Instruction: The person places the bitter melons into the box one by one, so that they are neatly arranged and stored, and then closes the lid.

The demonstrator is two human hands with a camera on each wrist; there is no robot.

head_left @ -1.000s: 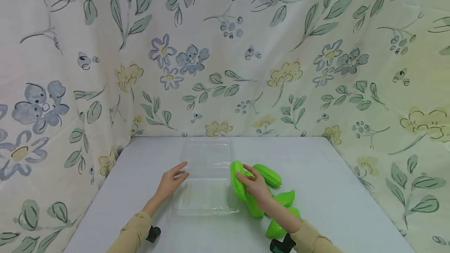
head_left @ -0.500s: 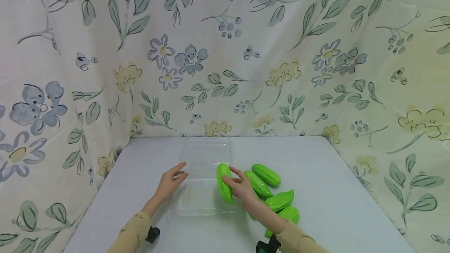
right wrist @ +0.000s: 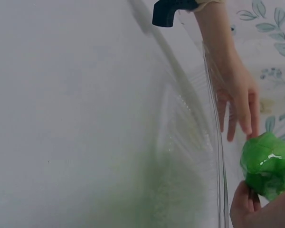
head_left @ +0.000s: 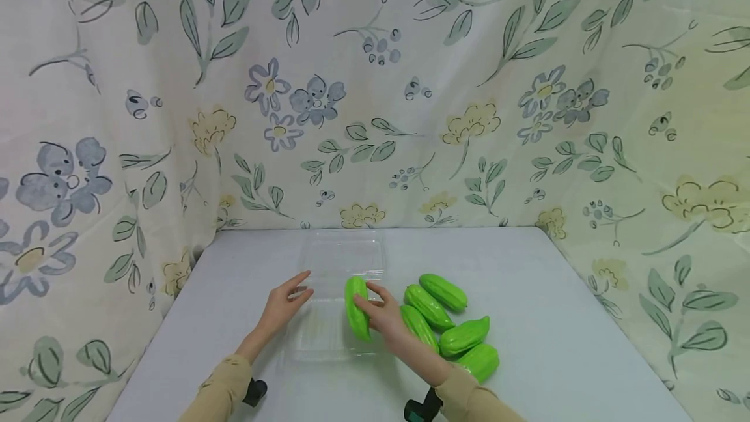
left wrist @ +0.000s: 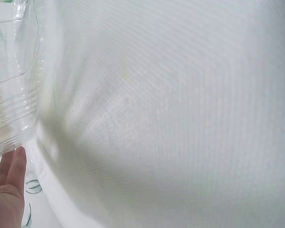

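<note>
Floral fabric point(head_left: 375, 83) hangs behind the table point(head_left: 556, 331); the right hand point(head_left: 382, 315), fingers clamped, holds a green fruit point(head_left: 355, 309) above an open clear clamshell point(head_left: 313, 334), the left hand point(head_left: 284, 303), fingers apart, beside it.

Vegetables point(head_left: 357, 310) bright green; container point(head_left: 319, 327) colourless; table point(head_left: 562, 344) white; sleeves point(head_left: 225, 383) tan; curtain point(head_left: 375, 90) off-white, blue-and-yellow floral, green leaves

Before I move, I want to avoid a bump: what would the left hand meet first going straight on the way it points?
Most likely the clear plastic container: the fingertips of the left hand appear at its edge, though whether they touch it is unclear.
</note>
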